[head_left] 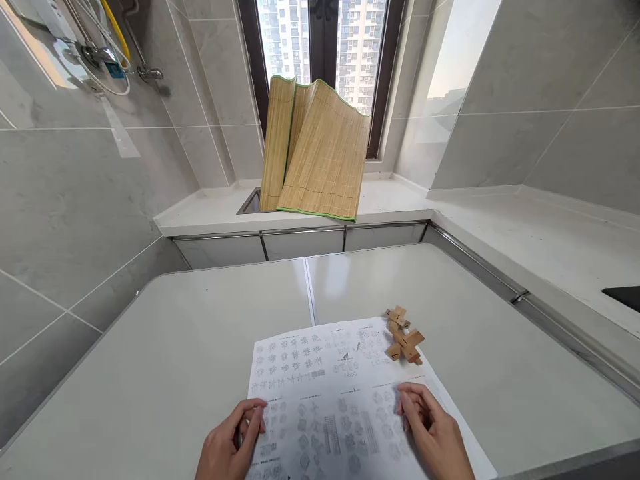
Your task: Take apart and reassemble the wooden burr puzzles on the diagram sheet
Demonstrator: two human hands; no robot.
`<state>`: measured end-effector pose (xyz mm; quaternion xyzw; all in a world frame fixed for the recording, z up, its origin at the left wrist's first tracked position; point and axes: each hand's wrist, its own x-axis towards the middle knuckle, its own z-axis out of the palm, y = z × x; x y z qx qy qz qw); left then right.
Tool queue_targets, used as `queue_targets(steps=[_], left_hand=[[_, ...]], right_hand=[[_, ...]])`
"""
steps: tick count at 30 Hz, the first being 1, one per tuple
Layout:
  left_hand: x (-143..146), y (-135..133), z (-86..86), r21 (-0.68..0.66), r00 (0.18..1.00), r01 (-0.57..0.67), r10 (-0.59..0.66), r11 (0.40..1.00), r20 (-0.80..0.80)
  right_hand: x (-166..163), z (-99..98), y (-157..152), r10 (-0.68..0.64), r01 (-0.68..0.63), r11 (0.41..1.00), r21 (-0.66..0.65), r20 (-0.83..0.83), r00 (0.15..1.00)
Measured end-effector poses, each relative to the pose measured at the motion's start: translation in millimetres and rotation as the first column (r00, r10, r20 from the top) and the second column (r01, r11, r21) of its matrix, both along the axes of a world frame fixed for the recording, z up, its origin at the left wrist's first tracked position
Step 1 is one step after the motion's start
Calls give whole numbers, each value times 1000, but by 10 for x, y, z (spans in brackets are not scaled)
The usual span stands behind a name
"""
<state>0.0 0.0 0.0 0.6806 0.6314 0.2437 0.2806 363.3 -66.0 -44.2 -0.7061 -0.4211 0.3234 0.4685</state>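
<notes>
Both hands rest on a white printed sheet of puzzle diagrams [330,393] lying on a pale grey surface [175,347]. The left hand [230,443] has curled fingers; the right hand [433,433] lies loosely open. A small wooden interlocking puzzle [404,337] sits on the sheet's far right corner.

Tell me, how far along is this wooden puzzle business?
Done: a printed sheet of diagrams lies flat on the white table, and the wooden puzzle sits on its far right corner with its pieces interlocked. In hand: only the paper, with the left hand and right hand resting on its near part. Left: the puzzle itself, which neither hand is touching.
</notes>
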Motion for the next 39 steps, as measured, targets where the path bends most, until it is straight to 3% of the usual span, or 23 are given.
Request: queue_targets(steps=[8,12,16,18,23,28,31,36,39], left_hand=[[1,-2,-3,2,1000,7,-7,1000,7],[33,-20,24,3,999,-4,4,1000,35],[91,-47,90,22,998,-39,38,999,57],[107,-54,129,11,998,-25,25,1000,53],[110,-52,186,9,999,-2,1,1000,39],[93,-55,182,15,999,2,-3,1000,46],[95,-103,181,25,996,-40,37,999,84],[269,-275,216,65,979,-94,81,993,185],[491,-351,243,103,970,-5,-20,995,243]], right_hand=[[-102,59,-7,-103,102,994,32,1,995],[10,101,53,-75,81,996,27,-172,982],[132,198,175,-138,134,990,-39,-417,898],[169,243,240,-167,143,986,-88,-457,873],[207,300,357,-193,164,975,-152,-198,961],[205,303,349,-146,151,983,-105,58,988],[148,287,271,-90,91,991,-94,8,996],[-109,309,80,145,-162,987,-20,-352,925],[-299,370,-24,218,-253,967,-12,-471,855]])
